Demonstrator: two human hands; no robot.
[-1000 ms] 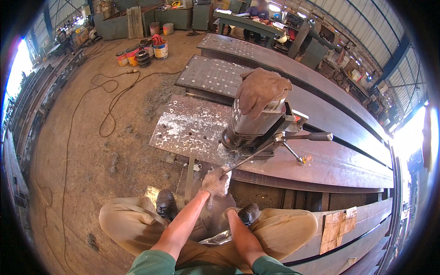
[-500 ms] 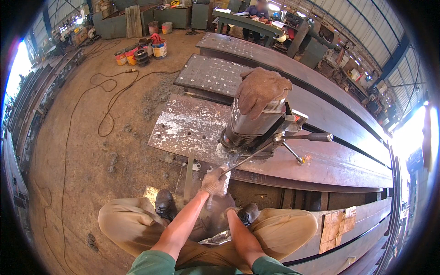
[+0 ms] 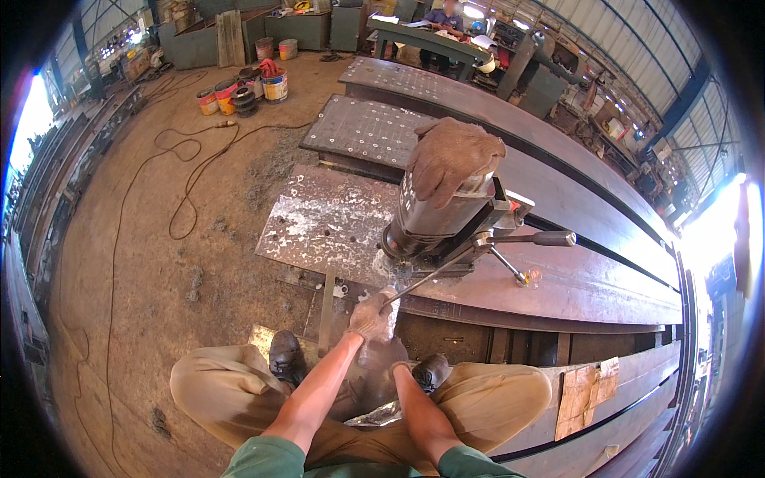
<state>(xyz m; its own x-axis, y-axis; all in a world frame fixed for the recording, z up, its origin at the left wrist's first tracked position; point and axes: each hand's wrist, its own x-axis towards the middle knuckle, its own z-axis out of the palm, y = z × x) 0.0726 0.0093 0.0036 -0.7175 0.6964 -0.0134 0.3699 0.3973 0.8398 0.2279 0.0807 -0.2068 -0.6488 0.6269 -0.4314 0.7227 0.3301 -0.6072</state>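
In the middle stands a dark portable drilling machine (image 3: 422, 215) on a steel plate, its top covered by a brown work glove (image 3: 454, 159). My left hand (image 3: 368, 316), in a pale work glove, is closed round the end of one of the machine's long feed levers (image 3: 430, 275). Close below it is my right hand (image 3: 386, 350), greyish and low between my knees; its fingers are hard to make out. A whitish, shiny strip-like thing (image 3: 393, 313) shows beside the left hand, partly hidden. Another lever, with a black grip (image 3: 555, 238), points right.
Long steel beams (image 3: 590, 215) stretch away to the right. Near them lies torn brown cardboard (image 3: 586, 398). A cable (image 3: 191, 191) snakes over the floor at left, with paint buckets (image 3: 275, 86) beyond. Another person (image 3: 445, 22) sits behind a green table (image 3: 430, 41).
The view has shifted very slightly. My left hand keeps its hold on the lever, and the lever stands at nearly the same angle.
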